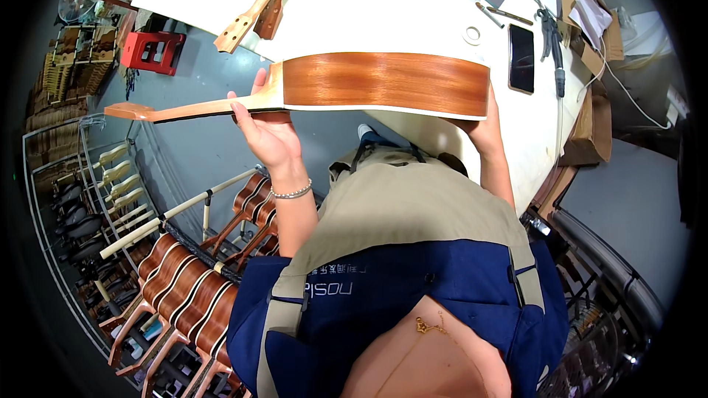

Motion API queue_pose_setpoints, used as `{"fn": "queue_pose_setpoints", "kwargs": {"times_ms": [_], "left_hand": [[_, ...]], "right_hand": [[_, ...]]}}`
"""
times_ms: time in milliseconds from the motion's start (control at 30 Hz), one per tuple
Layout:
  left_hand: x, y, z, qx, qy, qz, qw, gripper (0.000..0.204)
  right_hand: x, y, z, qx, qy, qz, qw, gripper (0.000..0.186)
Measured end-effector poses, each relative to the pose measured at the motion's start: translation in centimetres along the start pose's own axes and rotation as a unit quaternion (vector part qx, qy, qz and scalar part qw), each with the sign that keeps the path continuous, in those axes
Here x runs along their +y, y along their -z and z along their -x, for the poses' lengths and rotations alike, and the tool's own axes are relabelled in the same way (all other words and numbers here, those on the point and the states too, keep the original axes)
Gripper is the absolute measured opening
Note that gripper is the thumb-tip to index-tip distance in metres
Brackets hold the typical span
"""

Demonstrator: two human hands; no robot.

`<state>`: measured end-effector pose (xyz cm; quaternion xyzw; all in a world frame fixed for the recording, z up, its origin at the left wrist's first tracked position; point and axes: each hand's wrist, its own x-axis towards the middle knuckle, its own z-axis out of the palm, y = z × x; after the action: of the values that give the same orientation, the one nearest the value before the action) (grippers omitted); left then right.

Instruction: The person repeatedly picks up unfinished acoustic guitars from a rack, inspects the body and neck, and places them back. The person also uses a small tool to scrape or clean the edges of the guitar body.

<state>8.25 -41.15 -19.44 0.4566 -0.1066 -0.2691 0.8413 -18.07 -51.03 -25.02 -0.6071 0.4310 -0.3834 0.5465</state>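
Observation:
An unfinished acoustic guitar [383, 81] is held edge-on in front of me, its reddish-brown side facing up and its pale neck running left to the headstock. My left hand [273, 133] supports the neck close to the heel, palm up, thumb on the near side and fingertips showing beyond it. At the body's right end, my right hand [483, 129] grips the lower edge, most of its fingers hidden behind the wood. The guitar hangs partly over the white worktable [442, 155].
Two more guitar necks [247, 22] lie at the table's far left. At right sit a phone [521, 59], a tape roll [472, 35], a black corded tool [552, 44] and cardboard boxes [590, 125]. A rack of guitar bodies [184, 287] stands close on my left; a red stool [153, 51] is beyond.

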Motion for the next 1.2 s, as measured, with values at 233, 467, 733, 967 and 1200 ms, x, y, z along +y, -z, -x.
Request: {"fn": "queue_pose_setpoints", "kwargs": {"times_ms": [233,467,733,967,1200], "left_hand": [[-0.7,1.8,-0.9,0.048,0.106,0.014,0.993,0.057],[-1.9,3.3,-1.4,0.166,0.151,-0.027,0.974,0.053],[-8.0,9.8,-2.8,-0.152,0.219,-0.046,0.963,0.046],[-10.7,8.7,0.4,-0.410,-0.004,-0.427,0.806,0.047],[-10.8,8.8,0.3,-0.344,0.141,-0.249,0.894,0.046]], "right_hand": [[-1.2,-0.1,0.2,-0.012,-0.043,0.065,0.997,0.094],[-4.6,-1.2,0.8,0.013,-0.019,0.200,0.980,0.086],[-8.2,-2.5,1.2,-0.092,0.157,0.062,0.981,0.096],[-8.5,-3.8,1.4,-0.094,0.204,0.036,0.974,0.089],[-8.5,-3.3,0.9,-0.130,0.289,0.096,0.944,0.082]]}}
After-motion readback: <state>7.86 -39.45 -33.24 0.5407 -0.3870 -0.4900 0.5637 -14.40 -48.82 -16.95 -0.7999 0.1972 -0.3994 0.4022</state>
